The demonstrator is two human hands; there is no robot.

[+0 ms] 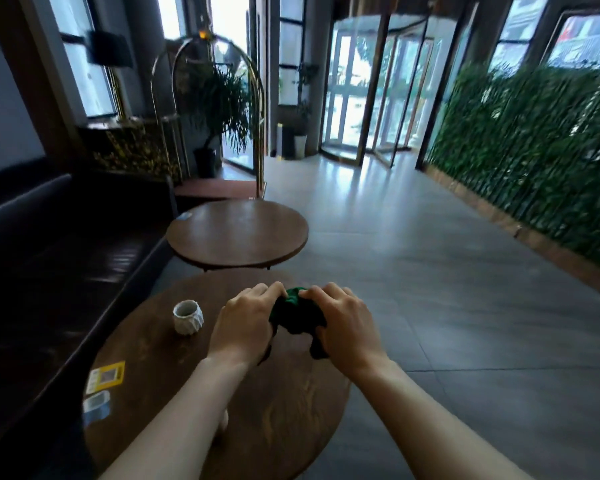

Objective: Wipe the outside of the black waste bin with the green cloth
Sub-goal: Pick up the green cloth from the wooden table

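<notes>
Gripping the green cloth (pixel 297 311) from both sides, you hold it bunched above the far edge of the near round wooden table (pixel 174 386). Your left hand (pixel 245 323) clamps the cloth's left part with fingers curled over the top, and your right hand (pixel 343 325) clutches its right part the same way, a dark fold of cloth hanging below the right palm. Both forearms reach forward from the bottom of the view, the left one crossing over the tabletop.

On that table, a white faceted cup (pixel 187 317) stands upright just left of your left hand, apart from it. Near the table's left edge lie a yellow card (pixel 105 376) and, closer to you, a blue and white card (pixel 96 405). A second round wooden table (pixel 237 233) stands beyond the first, beside a dark bench seat (pixel 59 244) along the left wall. A brass luggage trolley (pixel 219 133) and a potted plant (pixel 215 109) stand farther back, a revolving glass door (pixel 378 88) beyond them, and a green leafy screen (pixel 534 150) runs down the right side. The view is blurred, and you have no black waste bin clearly in sight.
</notes>
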